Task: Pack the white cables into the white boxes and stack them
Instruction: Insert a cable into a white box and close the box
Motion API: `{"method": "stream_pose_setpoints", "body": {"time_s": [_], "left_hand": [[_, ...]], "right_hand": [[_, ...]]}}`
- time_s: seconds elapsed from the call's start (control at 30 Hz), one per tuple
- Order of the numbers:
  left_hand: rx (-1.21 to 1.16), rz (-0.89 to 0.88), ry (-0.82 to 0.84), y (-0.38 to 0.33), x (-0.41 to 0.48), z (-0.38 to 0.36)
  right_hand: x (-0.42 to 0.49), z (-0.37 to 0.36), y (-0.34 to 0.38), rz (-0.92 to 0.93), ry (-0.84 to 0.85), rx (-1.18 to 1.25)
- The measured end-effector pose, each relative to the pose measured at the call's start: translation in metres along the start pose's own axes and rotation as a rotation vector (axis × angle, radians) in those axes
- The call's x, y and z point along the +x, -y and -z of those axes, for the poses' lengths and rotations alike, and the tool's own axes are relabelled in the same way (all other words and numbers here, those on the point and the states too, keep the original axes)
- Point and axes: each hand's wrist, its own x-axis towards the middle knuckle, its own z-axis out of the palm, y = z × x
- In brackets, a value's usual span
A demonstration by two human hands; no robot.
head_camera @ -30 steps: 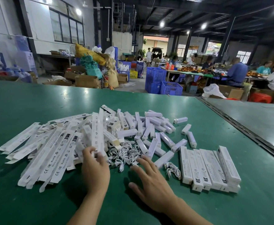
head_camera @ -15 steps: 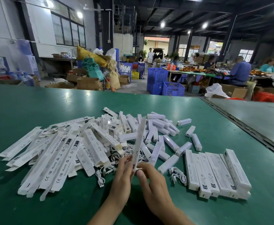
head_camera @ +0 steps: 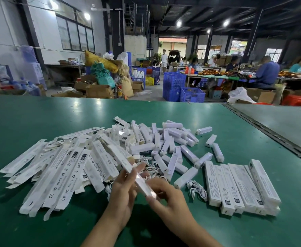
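While a second ago both hands lie spread over the heap, half a second ago they have one flat white box stood on end between them, and now that white box (head_camera: 141,181) is tipped over to a slant, far end up to the left, near end down to the right. By my reading the pick is done and the opening comes next: this carton has to be squared up before any cable can go in, and no cable is in it yet as far as I can see.

From the head camera, the left hand (head_camera: 123,191) comes up from below with its fingers curled, thumb and fingertips pinching the box about its middle. The right hand (head_camera: 167,200) sits just beside it, fingers bent over the near end and nipping it there. Both forearms reach in low over the green counter (head_camera: 39,118), wrists close together.

Just behind the hands lies a tangle of white cables (head_camera: 155,171), and one loose coil (head_camera: 197,191) rests on the counter to the right, between the hands and the row of packed boxes (head_camera: 238,188), which lie side by side with a further one on top at the right end. To the left sprawls the pile of flat boxes (head_camera: 60,168), and farther back a scatter of short white blocks (head_camera: 174,138). Whether either hand holds a cable with the box, I cannot tell.
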Motion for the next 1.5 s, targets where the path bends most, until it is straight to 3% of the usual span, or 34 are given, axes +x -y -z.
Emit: {"method": "stream_pose_setpoints", "body": {"time_s": [0.2, 0.53, 0.73, 0.83, 0.93, 1.07, 1.17, 1.5], "left_hand": [[-0.033, 0.023, -0.063, 0.005, 0.002, 0.003], [-0.240, 0.098, -0.094, 0.004, 0.005, 0.008], [-0.344, 0.148, -0.077, 0.004, 0.006, 0.017], [-0.190, 0.135, -0.029, 0.006, 0.007, 0.015], [-0.006, 0.133, 0.002, 0.009, 0.000, 0.004], [0.396, -0.009, 0.016, 0.021, -0.007, -0.002], [0.632, -0.137, 0.045, 0.029, -0.012, -0.002], [0.712, -0.216, 0.049, 0.028, -0.012, 0.001]], "right_hand": [[0.002, 0.002, -0.003, -0.104, -0.056, -0.014], [0.004, 0.003, 0.001, 0.010, 0.021, -0.130], [-0.001, -0.002, 0.001, 0.185, 0.087, -0.313], [-0.002, -0.004, 0.000, 0.159, 0.030, -0.267], [-0.001, -0.002, -0.001, 0.042, -0.131, -0.044], [0.005, 0.007, -0.001, -0.208, -0.207, 0.300], [0.007, 0.009, -0.003, -0.329, -0.212, 0.345], [0.009, 0.010, -0.002, -0.321, -0.194, 0.403]]}}
